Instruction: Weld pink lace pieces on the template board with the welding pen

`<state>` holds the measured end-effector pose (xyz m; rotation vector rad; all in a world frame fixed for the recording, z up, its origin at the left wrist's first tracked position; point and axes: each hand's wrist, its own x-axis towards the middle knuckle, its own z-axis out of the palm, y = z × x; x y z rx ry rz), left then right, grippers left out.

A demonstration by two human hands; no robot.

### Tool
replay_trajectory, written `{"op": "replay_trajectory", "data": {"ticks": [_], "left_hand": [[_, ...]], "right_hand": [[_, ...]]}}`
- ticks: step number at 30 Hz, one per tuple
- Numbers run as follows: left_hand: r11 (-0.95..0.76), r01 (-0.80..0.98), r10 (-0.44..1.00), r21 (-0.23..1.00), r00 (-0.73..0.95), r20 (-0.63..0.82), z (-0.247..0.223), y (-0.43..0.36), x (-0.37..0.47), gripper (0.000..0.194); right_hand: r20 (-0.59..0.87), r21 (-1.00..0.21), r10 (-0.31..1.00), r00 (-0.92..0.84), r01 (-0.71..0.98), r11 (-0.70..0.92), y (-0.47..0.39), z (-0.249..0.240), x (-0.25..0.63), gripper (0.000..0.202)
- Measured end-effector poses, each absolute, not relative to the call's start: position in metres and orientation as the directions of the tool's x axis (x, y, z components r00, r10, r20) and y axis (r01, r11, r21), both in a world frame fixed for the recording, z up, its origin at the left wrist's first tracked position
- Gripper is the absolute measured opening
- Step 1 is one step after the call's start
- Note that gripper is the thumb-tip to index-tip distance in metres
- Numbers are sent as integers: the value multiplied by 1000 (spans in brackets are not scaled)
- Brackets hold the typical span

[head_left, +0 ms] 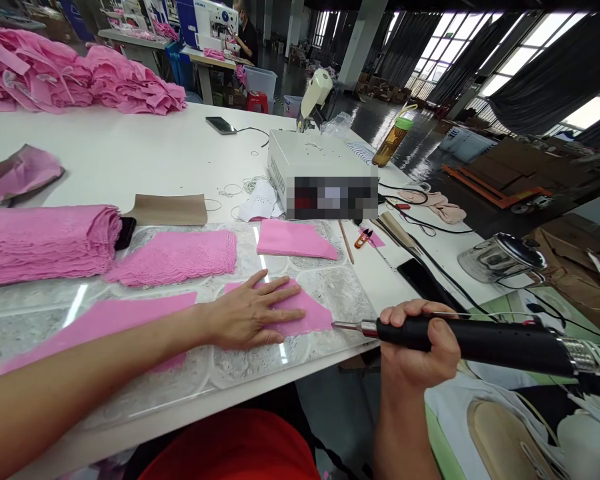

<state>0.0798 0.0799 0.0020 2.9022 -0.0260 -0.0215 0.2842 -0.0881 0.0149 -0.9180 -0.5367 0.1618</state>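
Pink cloth (307,313) lies partly hidden under my flat, open left hand (250,315); my right hand (417,340) clamps a black tool (480,340), its cord end cut off.

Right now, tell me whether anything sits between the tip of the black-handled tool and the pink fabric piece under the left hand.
Nothing visible does. The black-handled heat tool in the right hand points its metal tip at the edge of the flat pink fabric piece, which the left hand presses onto the patterned glass mat. Only bare mat lies between.
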Motion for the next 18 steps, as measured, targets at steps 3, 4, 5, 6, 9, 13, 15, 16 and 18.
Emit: {"op": "replay_trajectory", "data": {"ticks": [3,4,5,6,9,13,15,16,18], "left_hand": [[-970,-33,-25,243,999,35,-1,81,79,50],[-970,-35,-25,243,999,41,-1,81,79,50],[-970,-35,-25,242,999,41,-2,81,79,50],[-970,-33,-25,241,999,36,-2,81,79,51],[-970,-22,-22,243,1000,0,-1,80,79,51],[-960,-11,-14,278,1000,-10,4,79,80,51],[-952,-9,-15,306,1000,-18,9,80,78,53],[-948,-4,-11,318,1000,-23,13,80,77,53],[-942,14,7,335,1000,-22,19,82,72,53]], "right_hand": [[372,-800,353,858,104,591,-88,15,284,10],[369,-801,352,860,102,590,-88,15,284,10],[366,-801,351,862,100,591,-88,15,284,9],[364,-800,352,862,95,593,-88,15,284,9],[358,-798,365,860,78,598,-88,15,284,9],[350,-807,373,859,75,586,-88,16,284,9],[335,-816,375,865,67,574,-89,18,285,10],[328,-819,374,868,63,570,-89,19,285,10],[323,-821,370,871,64,567,-90,21,286,11]]}}
